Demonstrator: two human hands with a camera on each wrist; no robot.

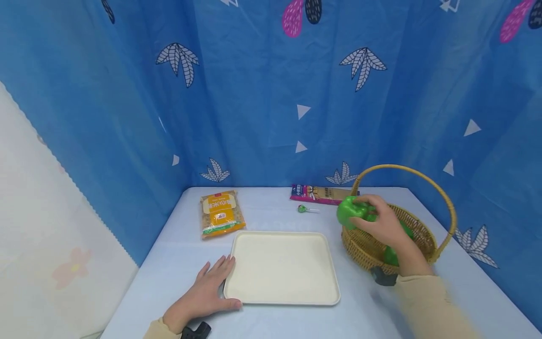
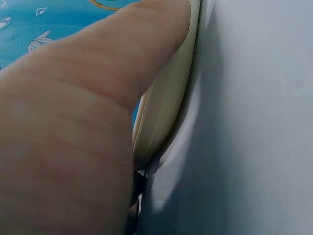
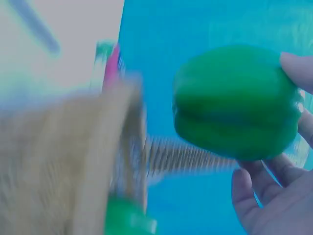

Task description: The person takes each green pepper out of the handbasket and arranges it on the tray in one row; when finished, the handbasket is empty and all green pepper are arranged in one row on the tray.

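Note:
My right hand (image 1: 383, 223) grips a green bell pepper (image 1: 350, 212) over the left rim of a wicker basket (image 1: 360, 249). The right wrist view shows the bell pepper (image 3: 234, 103) between thumb and fingers, beside the basket wall (image 3: 58, 161). More green produce (image 1: 391, 255) lies inside the basket, partly hidden by my arm. On the left, my left hand (image 1: 209, 289) rests with spread fingers at the left edge of a cream tray (image 1: 281, 268). Its thumb touches the tray's near-left corner, seen close up as the tray's side (image 2: 168, 98) in the left wrist view.
A yellow-orange bag of grain (image 1: 222, 214) lies behind the tray to the left. Toward the back are a green lollipop (image 1: 302, 208) and a long pink-and-tan packet (image 1: 323, 194), partly behind the basket. The basket's tall arched handle (image 1: 449, 207) rises on the right. A blue curtain (image 1: 262, 94) hangs behind the table.

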